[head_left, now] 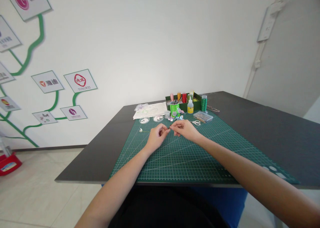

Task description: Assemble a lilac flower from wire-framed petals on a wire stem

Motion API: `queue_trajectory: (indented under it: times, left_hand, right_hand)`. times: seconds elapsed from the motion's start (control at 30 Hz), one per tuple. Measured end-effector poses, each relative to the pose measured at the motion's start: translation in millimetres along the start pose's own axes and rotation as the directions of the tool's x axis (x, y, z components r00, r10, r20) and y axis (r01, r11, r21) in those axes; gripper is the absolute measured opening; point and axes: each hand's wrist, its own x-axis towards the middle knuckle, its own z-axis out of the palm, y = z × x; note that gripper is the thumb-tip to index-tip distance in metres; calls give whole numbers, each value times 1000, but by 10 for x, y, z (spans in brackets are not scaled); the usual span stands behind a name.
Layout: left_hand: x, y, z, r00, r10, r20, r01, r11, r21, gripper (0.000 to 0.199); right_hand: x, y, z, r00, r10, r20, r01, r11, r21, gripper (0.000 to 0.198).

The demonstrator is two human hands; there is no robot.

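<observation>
My left hand (158, 134) and my right hand (184, 128) meet over the green cutting mat (160, 161), each with thumb and fingers pinched. Their fingertips almost touch around a tiny dark piece, too small to name. Left of my left hand, a small white flower (140, 130) lies on a thin stem that runs toward that hand. Just beyond my fingers are shiny bits (178, 117) whose kind is unclear. White-handled scissors (196, 122) lie to the right of my right hand.
Two round dishes (144, 120) and a white sheet (151, 110) lie at the back left. Behind my hands stand a green can (174, 109), a glue bottle (190, 106), a dark green box (197, 105) with thread spools, and a green tube (204, 103). A clear case (203, 117) lies right.
</observation>
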Motion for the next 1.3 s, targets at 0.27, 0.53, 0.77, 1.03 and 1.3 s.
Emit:
queue_trajectory:
  times: [0.27, 0.53, 0.77, 1.03, 1.3]
  left_hand:
    - [-9, 14, -4, 1000, 29, 4, -29, 999, 29, 24]
    - [-11, 9, -10, 1000, 26, 7, -26, 999, 39, 23]
    - [-9, 26, -13, 1000, 24, 7, -25, 998, 53, 24]
    - [-10, 15, -4, 1000, 19, 17, -20, 998, 63, 23]
    - [-18, 24, -9, 1000, 16, 24, -17, 998, 64, 23]
  right_hand:
    - [3, 13, 7, 1000, -1, -2, 1, 1000, -9, 32]
    - [5, 25, 10, 1000, -14, -5, 14, 1000, -21, 33]
    - [2, 16, 5, 1000, -17, -1, 17, 1000, -24, 32]
    - [9, 42, 18, 1000, -24, -7, 24, 999, -44, 30]
    - [4, 25, 11, 1000, -25, 0, 25, 998, -54, 28]
